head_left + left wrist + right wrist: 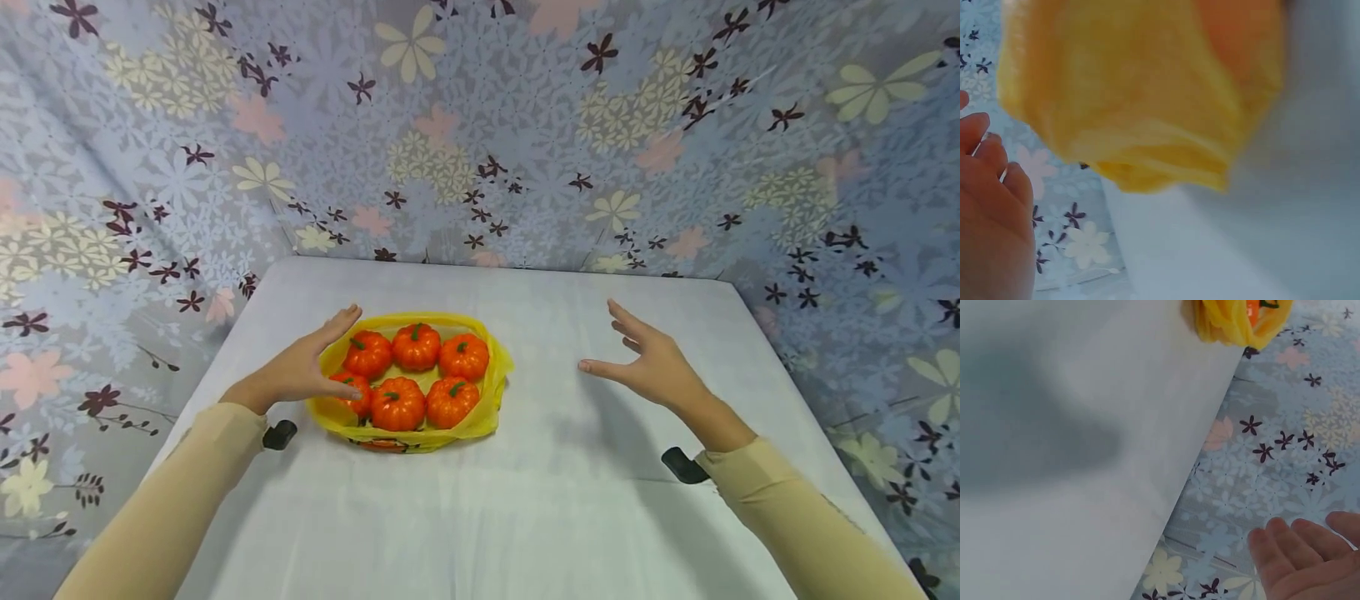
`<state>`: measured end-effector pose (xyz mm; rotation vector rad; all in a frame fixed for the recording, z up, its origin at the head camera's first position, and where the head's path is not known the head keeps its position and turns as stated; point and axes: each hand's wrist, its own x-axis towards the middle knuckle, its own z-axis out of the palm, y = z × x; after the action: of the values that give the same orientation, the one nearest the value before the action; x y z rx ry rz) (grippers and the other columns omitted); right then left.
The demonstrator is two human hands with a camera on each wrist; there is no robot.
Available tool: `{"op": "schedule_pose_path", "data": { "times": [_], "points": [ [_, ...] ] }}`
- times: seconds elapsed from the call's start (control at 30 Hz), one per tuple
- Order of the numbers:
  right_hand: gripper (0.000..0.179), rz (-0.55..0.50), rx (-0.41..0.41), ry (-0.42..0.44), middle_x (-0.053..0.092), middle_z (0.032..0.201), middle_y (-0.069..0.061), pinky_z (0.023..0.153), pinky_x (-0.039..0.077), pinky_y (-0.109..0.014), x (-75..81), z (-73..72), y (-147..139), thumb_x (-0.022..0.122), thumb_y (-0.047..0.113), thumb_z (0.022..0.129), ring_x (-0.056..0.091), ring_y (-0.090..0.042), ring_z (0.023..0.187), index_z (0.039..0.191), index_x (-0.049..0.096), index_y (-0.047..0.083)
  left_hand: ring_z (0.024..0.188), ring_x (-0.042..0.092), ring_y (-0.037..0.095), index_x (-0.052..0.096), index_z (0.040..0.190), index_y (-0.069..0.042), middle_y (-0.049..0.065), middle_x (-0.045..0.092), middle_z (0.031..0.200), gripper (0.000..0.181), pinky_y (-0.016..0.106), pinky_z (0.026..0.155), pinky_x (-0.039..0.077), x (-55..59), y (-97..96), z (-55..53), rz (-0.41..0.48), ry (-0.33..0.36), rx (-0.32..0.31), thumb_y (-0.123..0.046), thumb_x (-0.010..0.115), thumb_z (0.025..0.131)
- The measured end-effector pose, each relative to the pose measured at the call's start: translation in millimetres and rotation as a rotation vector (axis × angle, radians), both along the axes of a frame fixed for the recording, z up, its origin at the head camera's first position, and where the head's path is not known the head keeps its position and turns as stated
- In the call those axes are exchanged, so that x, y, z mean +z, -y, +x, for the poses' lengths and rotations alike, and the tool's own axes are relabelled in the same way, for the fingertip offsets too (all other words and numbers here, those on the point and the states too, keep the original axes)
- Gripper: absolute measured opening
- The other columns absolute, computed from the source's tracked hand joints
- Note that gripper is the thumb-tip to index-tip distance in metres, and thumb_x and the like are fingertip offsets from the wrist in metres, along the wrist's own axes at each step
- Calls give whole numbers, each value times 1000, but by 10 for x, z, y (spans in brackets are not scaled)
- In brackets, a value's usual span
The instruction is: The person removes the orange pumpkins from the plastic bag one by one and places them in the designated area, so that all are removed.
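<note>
Several small orange pumpkins [397, 403] with green stems sit in two rows inside a yellow plastic bag [491, 408], whose mouth is spread wide on the table. My left hand [303, 367] is at the bag's left side, thumb and fingers spread apart, and it overlaps the rim and the front-left pumpkin in the head view. In the left wrist view the yellow bag [1141, 94] looms close beside the fingers. My right hand [648, 367] hovers over the table to the right of the bag, fingers extended and thumb apart, holding nothing.
A white cloth covers the table [465, 525]. Floral fabric [480, 125] rises behind the table and along both sides. Dark wrist-camera mounts [684, 465] stick out below the beige sleeves [802, 508]. The right hand's shadow falls on the cloth.
</note>
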<state>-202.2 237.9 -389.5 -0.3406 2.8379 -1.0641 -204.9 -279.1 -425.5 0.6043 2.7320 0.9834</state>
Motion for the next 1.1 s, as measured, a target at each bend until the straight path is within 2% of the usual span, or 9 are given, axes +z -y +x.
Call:
{"op": "schedule_pose_path", "data": {
  "times": [0.13,0.3,0.5,0.7,0.9,1.1],
  "points": [
    [107,-96,33,16,28,163,-11,107,42,-55,-57,4,65,80,55,81,37,-40,142,162,16,28,153,4,32,11,164,-24,2,5,169,125,66,117,11,-137,76,28,-20,25,17,-47,91,70],
    [100,-198,77,16,32,161,-11,111,39,-49,-158,5,162,82,44,84,37,-34,144,161,23,22,154,2,30,10,164,-22,3,4,169,130,64,117,10,-261,109,40,7,47,26,-48,93,67],
    [99,-253,123,5,36,160,-5,113,36,-43,-262,-8,421,85,42,81,39,-25,143,160,30,18,153,-4,35,6,164,-20,6,0,169,133,67,116,7,-301,98,23,28,57,31,-43,94,67],
    [99,-274,176,18,39,158,-5,113,37,-41,-333,-5,698,87,42,78,42,-23,141,158,35,16,152,-11,36,2,164,-22,3,-5,169,136,69,115,2,-349,121,1,37,74,30,-42,94,66],
    [93,-315,233,17,43,155,-2,113,37,-37,-403,2,973,88,39,78,42,-18,141,155,40,15,153,-12,30,5,164,-17,6,-4,169,136,63,118,-1,-369,181,15,22,31,12,-46,94,65],
    [91,-363,294,20,45,154,-11,114,36,-37,-456,44,1248,89,33,78,42,-20,141,153,43,9,153,-10,31,9,163,-15,10,-2,169,132,65,117,1,-426,233,60,26,12,11,-44,93,66]
  ]
}}
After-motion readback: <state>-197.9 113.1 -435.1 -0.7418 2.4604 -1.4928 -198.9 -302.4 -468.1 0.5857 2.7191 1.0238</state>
